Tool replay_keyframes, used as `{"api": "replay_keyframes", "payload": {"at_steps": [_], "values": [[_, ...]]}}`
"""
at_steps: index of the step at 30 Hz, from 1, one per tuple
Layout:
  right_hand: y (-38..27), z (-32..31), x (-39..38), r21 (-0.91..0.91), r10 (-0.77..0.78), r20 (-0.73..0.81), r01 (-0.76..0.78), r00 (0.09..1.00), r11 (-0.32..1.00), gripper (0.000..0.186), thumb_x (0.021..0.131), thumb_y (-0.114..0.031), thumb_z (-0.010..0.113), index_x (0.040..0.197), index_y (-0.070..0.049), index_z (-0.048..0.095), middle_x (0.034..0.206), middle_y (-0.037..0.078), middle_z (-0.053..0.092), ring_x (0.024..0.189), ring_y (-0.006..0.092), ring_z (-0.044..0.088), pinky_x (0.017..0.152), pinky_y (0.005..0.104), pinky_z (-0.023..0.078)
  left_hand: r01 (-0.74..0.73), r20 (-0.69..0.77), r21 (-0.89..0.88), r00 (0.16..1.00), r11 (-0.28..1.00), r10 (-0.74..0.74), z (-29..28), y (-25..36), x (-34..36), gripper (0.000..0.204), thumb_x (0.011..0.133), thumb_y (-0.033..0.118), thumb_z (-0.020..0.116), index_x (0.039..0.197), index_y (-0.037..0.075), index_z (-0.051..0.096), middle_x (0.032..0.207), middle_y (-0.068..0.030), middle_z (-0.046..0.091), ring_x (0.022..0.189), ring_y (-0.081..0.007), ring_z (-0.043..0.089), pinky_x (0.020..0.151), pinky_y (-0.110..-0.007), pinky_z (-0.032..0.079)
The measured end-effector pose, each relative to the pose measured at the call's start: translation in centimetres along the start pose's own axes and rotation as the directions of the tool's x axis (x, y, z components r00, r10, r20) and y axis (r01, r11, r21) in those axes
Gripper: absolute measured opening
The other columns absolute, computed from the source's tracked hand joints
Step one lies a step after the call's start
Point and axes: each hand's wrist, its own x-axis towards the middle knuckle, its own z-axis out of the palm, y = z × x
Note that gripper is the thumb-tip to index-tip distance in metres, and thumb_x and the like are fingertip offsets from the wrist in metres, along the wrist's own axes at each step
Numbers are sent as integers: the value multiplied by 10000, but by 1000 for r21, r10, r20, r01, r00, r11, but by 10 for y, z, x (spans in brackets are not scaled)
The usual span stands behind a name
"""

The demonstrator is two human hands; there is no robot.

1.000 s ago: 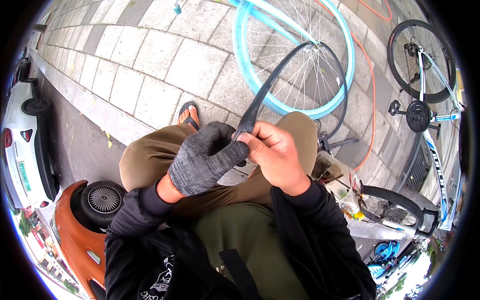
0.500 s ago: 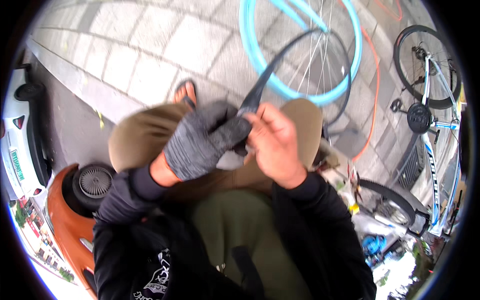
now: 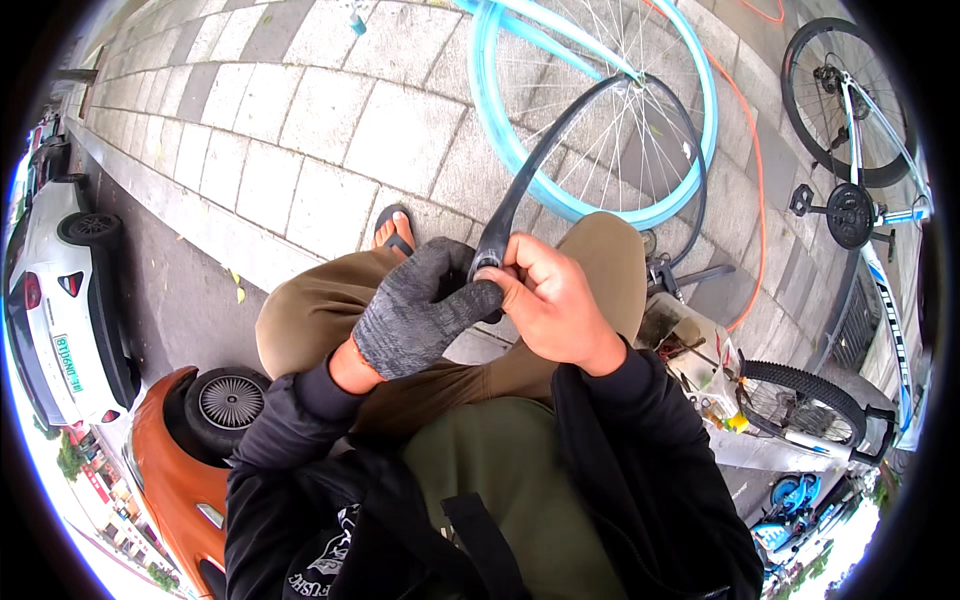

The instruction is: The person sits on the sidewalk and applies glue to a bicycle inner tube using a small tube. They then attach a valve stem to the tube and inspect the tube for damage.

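A black bicycle inner tube (image 3: 522, 185) runs from my hands out over a light-blue wheel (image 3: 493, 130), then loops back down on the right. My left hand (image 3: 425, 310), in a grey knitted glove, is closed on the tube's near stretch above my lap. Bare and pressed up against it, my right hand (image 3: 560, 310) pinches the same stretch, its thumb on the rubber. A small round spot shows on the tube between the thumbs. The tube's part below the fingers is hidden.
To the right, a white-and-blue bicycle (image 3: 850, 215) lies near an orange hose (image 3: 757, 190). A clear tub (image 3: 690, 345) of small items sits by my right knee, close to a black tyre (image 3: 800, 385). Leftward, an orange car (image 3: 180, 480) and a white car (image 3: 65, 310) stand on the road.
The whole view has shifted a little, showing more of the pavement and cars. Both hands keep their hold on the inner tube, and the round spot between the thumbs now shows clearly.
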Motion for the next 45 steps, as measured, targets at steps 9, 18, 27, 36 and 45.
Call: {"api": "replay_keyframes", "payload": {"at_steps": [9, 18, 27, 36, 45], "values": [[-1, 19, 2, -282, -260, -124, 217, 958, 935, 182, 987, -19, 669, 878, -20, 524, 724, 70, 457, 645, 86, 425, 564, 316, 377, 77, 2, -198, 997, 977, -78, -11, 0, 3, 216, 989, 178, 755, 1017, 9, 625, 818, -48, 659, 750, -123, 646, 687, -316, 525], [12, 10, -6, 123, -36, 27, 32, 999, 992, 81, 1044, -54, 654, 1011, -11, 594, 826, -52, 519, 715, 3, 431, 600, 221, 385, 185, 110, -338, 982, 923, -157, -7, 8, -2, 243, 1032, 200, 715, 1087, -10, 607, 917, -62, 702, 871, -120, 688, 776, -294, 560], [17, 14, -19, 154, -30, -41, 36, 999, 987, 181, 1028, -52, 680, 908, -30, 547, 735, -67, 492, 669, 1, 422, 552, 226, 357, 139, 88, -221, 989, 965, -123, -5, 15, -9, 250, 1034, 214, 719, 1048, -5, 598, 869, -88, 718, 825, -115, 709, 723, -273, 560], [-1, 18, -9, 362, 19, -27, -8, 999, 932, 148, 1071, -42, 624, 937, -4, 572, 827, -27, 603, 721, 13, 510, 612, 208, 426, 93, 47, -235, 995, 968, -84, -7, 13, -6, 274, 1049, 243, 699, 1050, -5, 583, 844, -78, 692, 749, -132, 705, 682, -288, 546], [11, 23, -20, 352, 6, -102, 30, 995, 935, 97, 1058, -30, 620, 967, -13, 590, 847, -41, 572, 732, 1, 450, 619, 203, 376, 125, 115, -439, 990, 890, -83, -5, 21, -7, 206, 1069, 187, 663, 1059, 6, 564, 848, -74, 672, 707, -122, 680, 632, -268, 540]]}}
